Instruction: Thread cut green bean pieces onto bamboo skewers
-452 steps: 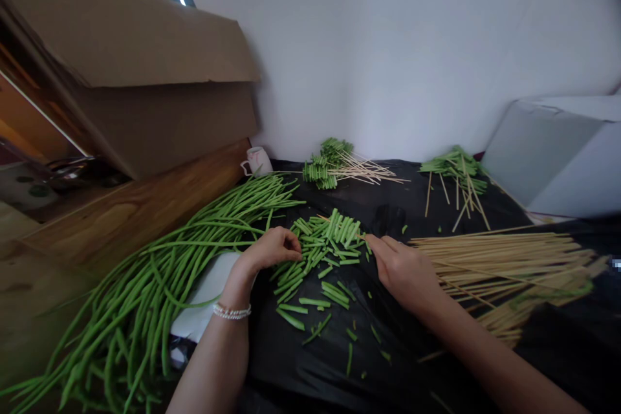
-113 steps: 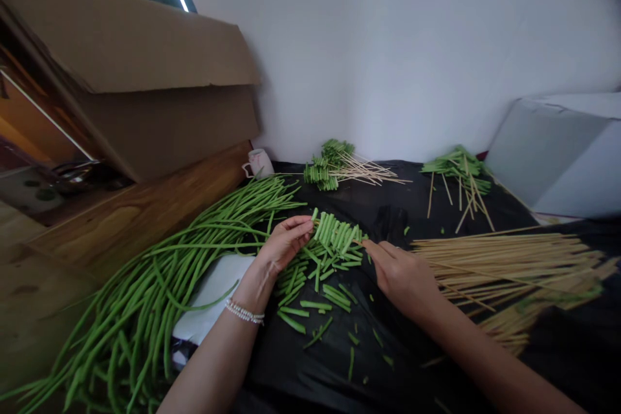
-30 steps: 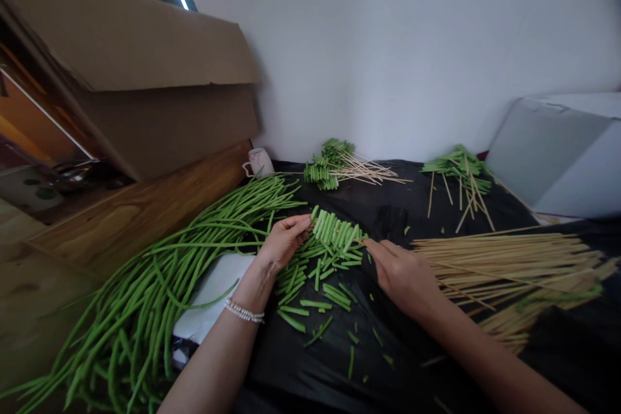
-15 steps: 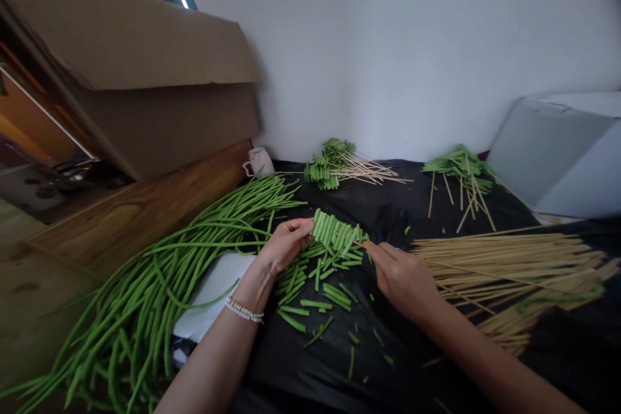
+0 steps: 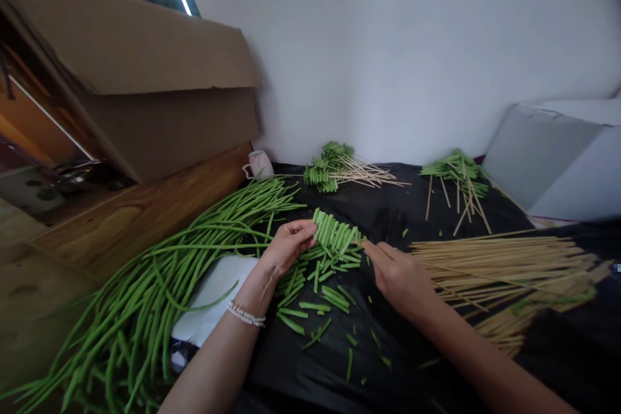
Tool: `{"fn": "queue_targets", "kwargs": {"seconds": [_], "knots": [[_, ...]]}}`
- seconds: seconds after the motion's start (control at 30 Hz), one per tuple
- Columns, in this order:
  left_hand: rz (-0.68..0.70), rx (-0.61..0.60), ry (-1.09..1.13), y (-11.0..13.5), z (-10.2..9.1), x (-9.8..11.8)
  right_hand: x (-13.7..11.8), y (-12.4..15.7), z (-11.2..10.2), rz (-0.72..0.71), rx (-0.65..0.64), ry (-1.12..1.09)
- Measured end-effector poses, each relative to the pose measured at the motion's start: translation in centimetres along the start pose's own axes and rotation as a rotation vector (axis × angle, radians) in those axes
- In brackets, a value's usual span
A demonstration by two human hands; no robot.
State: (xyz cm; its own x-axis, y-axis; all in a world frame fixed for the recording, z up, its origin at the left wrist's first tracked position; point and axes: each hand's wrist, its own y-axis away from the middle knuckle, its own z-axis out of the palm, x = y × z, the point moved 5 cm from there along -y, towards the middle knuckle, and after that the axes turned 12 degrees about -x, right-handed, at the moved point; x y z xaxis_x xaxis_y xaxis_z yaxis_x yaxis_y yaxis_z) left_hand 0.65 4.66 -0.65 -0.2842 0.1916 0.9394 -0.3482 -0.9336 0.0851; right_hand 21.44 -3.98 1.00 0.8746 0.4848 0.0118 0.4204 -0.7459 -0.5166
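Between my hands is a skewer of cut green bean pieces point(image 5: 334, 231), the pieces packed side by side in a row. My left hand point(image 5: 291, 242) pinches the left end of that row between thumb and fingers. At the other end, my right hand point(image 5: 400, 275) is closed round the bare wooden part of the bamboo skewer point(image 5: 359, 243). Loose cut bean pieces point(image 5: 334, 297) lie below on the black plastic sheet point(image 5: 310, 381). To the left of my left hand spreads a large heap of long whole beans point(image 5: 160, 278).
Bare bamboo skewers point(image 5: 499, 259) lie in a pile at right. Finished-looking bean skewers point(image 5: 323, 171) are stacked at the back, and another bunch point(image 5: 456, 171) sits back right. A mug point(image 5: 261, 164), a cardboard box point(image 5: 169, 110) and a white box point(image 5: 557, 155) border the sheet.
Both hands keep their grip on the bean skewer and have barely moved. The whole view has shifted very slightly.
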Motion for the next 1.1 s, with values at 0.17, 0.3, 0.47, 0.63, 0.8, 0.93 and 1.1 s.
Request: {"fn": "queue_targets", "kwargs": {"seconds": [0.17,0.3,0.47,0.63,0.8,0.93,1.1], "knots": [[0.09,0.073,0.013,0.1,-0.5,1.2,0.5,-0.3,-0.5,-0.036,-0.017,0.051],[0.191,0.212,0.15,0.0,-2.4,2.3,3.0,-0.6,-1.2,0.01,-0.051,0.162],[0.283,0.291,0.257,-0.2,-3.7,3.2,6.0,-1.0,-2.8,0.093,-0.051,0.272],[0.349,0.263,0.279,0.0,-3.2,3.5,7.4,-1.0,-3.2,0.257,-0.08,0.258],[0.271,0.153,0.233,0.1,-2.2,3.5,10.1,-0.3,-2.5,0.461,0.0,-0.147],[0.209,0.167,0.256,0.0,-2.2,3.2,13.6,0.9,-1.5,0.689,0.142,-0.728],[0.177,0.148,0.25,-0.1,-2.0,2.7,16.7,2.5,-0.3,0.873,0.403,-1.148]]}}
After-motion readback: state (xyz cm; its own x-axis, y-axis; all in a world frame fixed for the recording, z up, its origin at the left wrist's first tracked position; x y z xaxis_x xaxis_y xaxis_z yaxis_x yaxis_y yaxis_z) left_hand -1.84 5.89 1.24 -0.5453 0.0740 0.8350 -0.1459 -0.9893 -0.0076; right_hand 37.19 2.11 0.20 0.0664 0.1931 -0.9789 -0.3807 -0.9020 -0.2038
